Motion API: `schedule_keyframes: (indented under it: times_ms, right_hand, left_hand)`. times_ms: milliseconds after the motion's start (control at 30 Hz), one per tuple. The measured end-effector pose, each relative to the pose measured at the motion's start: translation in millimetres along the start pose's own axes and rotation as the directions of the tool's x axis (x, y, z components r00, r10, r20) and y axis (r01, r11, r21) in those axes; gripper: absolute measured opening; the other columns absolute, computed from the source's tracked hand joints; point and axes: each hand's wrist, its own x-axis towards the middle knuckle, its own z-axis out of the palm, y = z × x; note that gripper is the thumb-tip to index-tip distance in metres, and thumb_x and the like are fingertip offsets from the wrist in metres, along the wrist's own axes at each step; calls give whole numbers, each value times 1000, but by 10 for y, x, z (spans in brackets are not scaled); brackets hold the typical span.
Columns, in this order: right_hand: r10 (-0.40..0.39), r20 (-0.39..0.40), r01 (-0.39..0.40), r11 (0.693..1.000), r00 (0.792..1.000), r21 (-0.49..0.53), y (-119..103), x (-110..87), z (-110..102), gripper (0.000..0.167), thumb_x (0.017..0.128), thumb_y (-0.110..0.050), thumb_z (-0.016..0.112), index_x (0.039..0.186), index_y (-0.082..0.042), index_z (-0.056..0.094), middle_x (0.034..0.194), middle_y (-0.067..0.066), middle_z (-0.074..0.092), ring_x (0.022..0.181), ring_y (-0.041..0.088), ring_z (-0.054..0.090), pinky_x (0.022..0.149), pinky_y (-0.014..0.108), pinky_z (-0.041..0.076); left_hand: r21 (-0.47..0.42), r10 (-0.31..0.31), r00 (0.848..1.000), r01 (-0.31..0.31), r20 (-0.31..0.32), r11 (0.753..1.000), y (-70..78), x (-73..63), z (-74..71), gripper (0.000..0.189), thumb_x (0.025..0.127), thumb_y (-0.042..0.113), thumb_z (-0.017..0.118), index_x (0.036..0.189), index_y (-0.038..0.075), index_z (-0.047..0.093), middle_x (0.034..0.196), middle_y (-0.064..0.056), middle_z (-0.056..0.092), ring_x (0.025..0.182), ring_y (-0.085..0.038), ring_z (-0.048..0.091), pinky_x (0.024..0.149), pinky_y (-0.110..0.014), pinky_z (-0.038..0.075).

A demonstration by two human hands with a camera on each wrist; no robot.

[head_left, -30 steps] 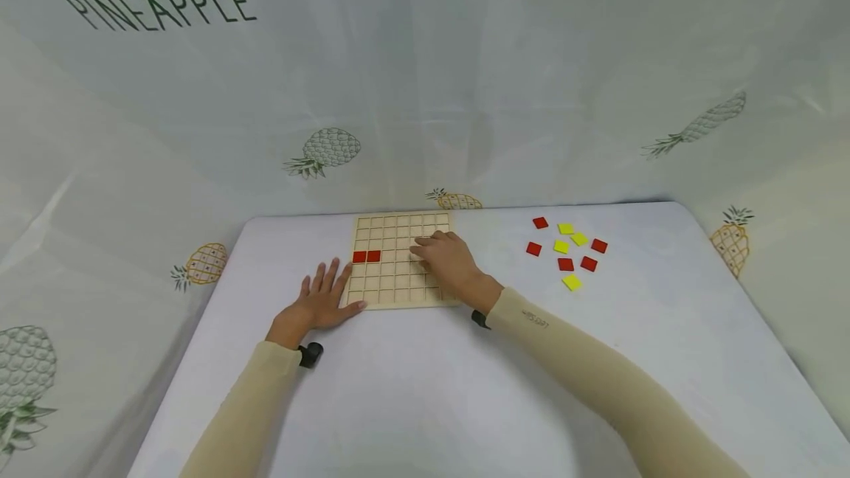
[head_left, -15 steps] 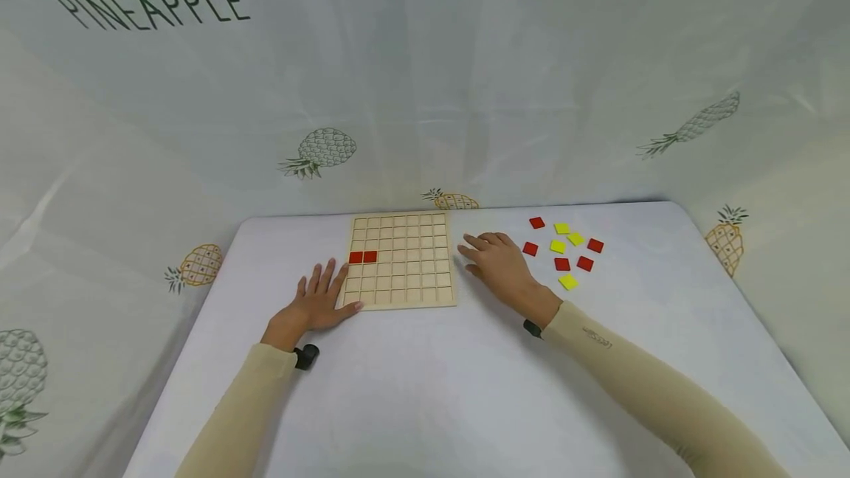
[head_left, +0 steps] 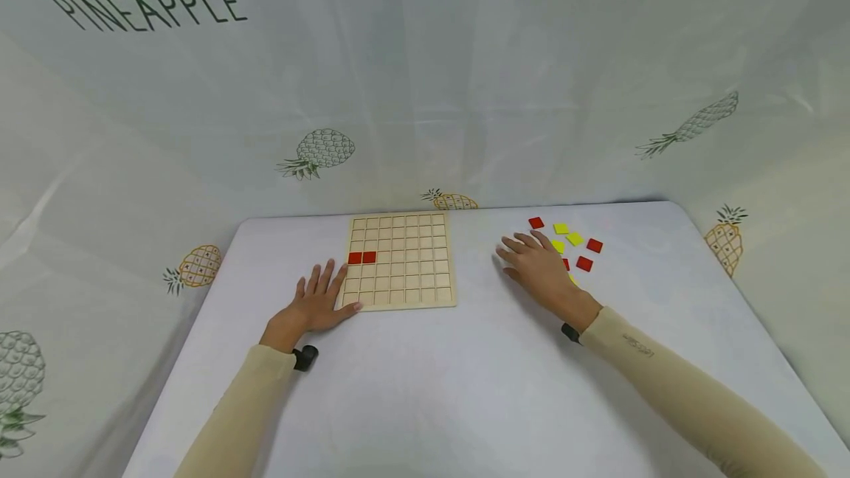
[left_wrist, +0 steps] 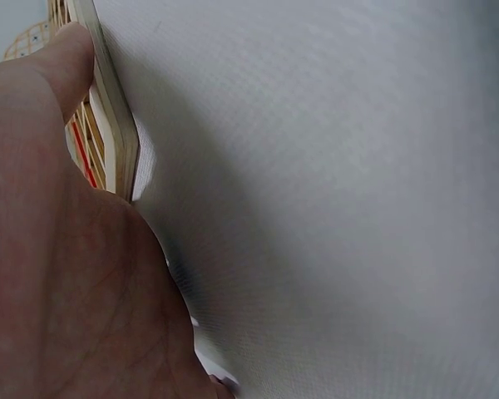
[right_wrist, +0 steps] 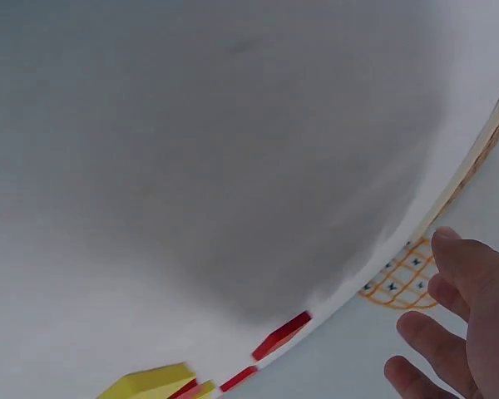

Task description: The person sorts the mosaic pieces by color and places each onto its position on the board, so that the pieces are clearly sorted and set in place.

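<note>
A pale wooden grid board (head_left: 406,271) lies on the table, with two red square tiles (head_left: 362,257) side by side in cells at its left edge. My left hand (head_left: 316,304) lies flat with spread fingers at the board's lower left corner; in the left wrist view its thumb (left_wrist: 71,62) rests on the board's edge (left_wrist: 121,133). Over the table to the right of the board, my right hand (head_left: 541,274) hangs with loosely spread fingers and holds nothing. It covers part of a loose group of red tiles (head_left: 584,263) and yellow tiles (head_left: 575,239).
The white table (head_left: 412,389) runs back to a hanging curtain (head_left: 425,94) printed with pineapples. In the right wrist view, a yellow tile (right_wrist: 154,381) and a red tile (right_wrist: 281,335) lie below the right hand. Black straps circle both wrists.
My right hand has left the board and moved rightward to the loose tiles, where it now hides some of them. My left hand stays at the board's corner.
</note>
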Motion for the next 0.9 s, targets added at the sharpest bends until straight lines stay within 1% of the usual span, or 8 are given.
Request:
schedule_keyframes:
  times_ms: [167, 267, 367, 433, 567, 667, 767, 900]
  right_hand:
    - [-1, -10, 1, 1000, 1000, 12, 180, -57, 49, 48, 90, -16, 86, 135, -5, 72, 142, 19, 67, 135, 41, 59, 120, 60, 36]
    - [3, -31, -2, 1000, 1000, 31, 266, -69, 79, 46, 88, -14, 87, 131, -3, 74, 138, 20, 69, 132, 42, 61, 118, 62, 38]
    - [9, -38, -7, 999, 999, 45, 325, -69, 98, 44, 88, -11, 87, 129, -2, 75, 136, 21, 70, 129, 43, 62, 116, 62, 40]
    - [15, -32, -13, 998, 999, 57, 351, -65, 102, 43, 89, -9, 86, 129, -1, 74, 134, 22, 71, 127, 43, 63, 115, 62, 42]
    - [26, -24, -24, 998, 999, 62, 390, -47, 124, 36, 90, -5, 83, 126, -2, 75, 130, 22, 73, 123, 42, 66, 112, 60, 45]
    - [33, -24, -32, 998, 999, 52, 408, -31, 141, 31, 91, -2, 81, 122, -2, 76, 125, 20, 75, 118, 41, 68, 109, 59, 48]
    - [44, -9, -43, 998, 999, 38, 412, -15, 143, 29, 92, -1, 79, 121, -3, 76, 122, 18, 77, 115, 41, 69, 108, 59, 49]
    - [64, 23, -65, 997, 998, 35, 403, -1, 140, 27, 93, 0, 78, 120, -3, 78, 119, 17, 78, 113, 40, 69, 108, 59, 49]
  left_hand:
    - [-4, -3, 1000, 3, 23, 1000, 8, -7, -10, 105, 102, 74, 44, 170, 6, 2, 175, -25, -13, 160, -49, -15, 124, -69, -9]
    - [-2, -7, 999, 7, 36, 1000, -17, 11, 1, 105, 102, 76, 41, 170, 8, 0, 175, -24, -15, 160, -47, -17, 124, -68, -10]
    - [3, -7, 999, 7, 34, 1000, -50, 37, 25, 108, 100, 79, 39, 170, 7, -1, 175, -23, -16, 160, -47, -17, 124, -68, -9]
    - [3, -3, 1000, 3, 26, 1000, -70, 53, 36, 110, 99, 81, 39, 170, 7, 0, 175, -24, -16, 160, -48, -16, 124, -69, -10]
    - [2, -2, 1000, 2, 21, 1000, -69, 55, 35, 107, 101, 76, 43, 170, 7, 0, 175, -24, -16, 160, -48, -16, 124, -69, -9]
    - [0, -4, 1000, 4, 28, 1000, -49, 50, 29, 104, 103, 72, 44, 170, 7, -1, 175, -23, -17, 160, -48, -17, 124, -69, -9]
    - [6, -7, 999, 7, 37, 1000, -47, 54, 27, 105, 102, 75, 41, 170, 8, -2, 175, -22, -17, 160, -47, -17, 125, -68, -9]
    - [3, -8, 999, 8, 35, 1000, -58, 48, 27, 111, 98, 84, 35, 170, 9, -2, 175, -22, -17, 160, -47, -17, 125, -68, -9]
